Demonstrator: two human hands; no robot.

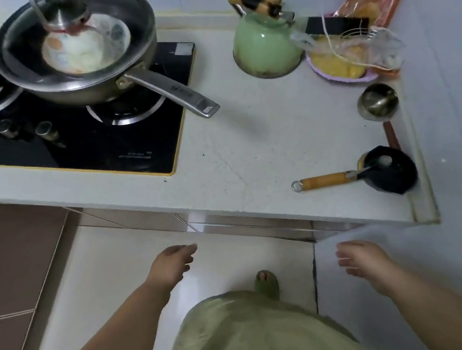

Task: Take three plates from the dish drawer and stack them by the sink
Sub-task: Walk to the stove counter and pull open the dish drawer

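Both hands are held low in front of the bench (250, 154). The left hand (171, 264) at 7 o'clock and the right hand (360, 257) at 5 o'clock are loose, fingers apart, and nothing is held. No plates, drawer or sink can be seen; the drawer is likely under the bench. It should be found first, then pulled out slowly and evenly. Small writing on the stove (135, 155) at 9 o'clock is too blurred to be read.

Both empty hands, left hand (171, 264) and right hand (362, 260), hang below the countertop (250, 154).
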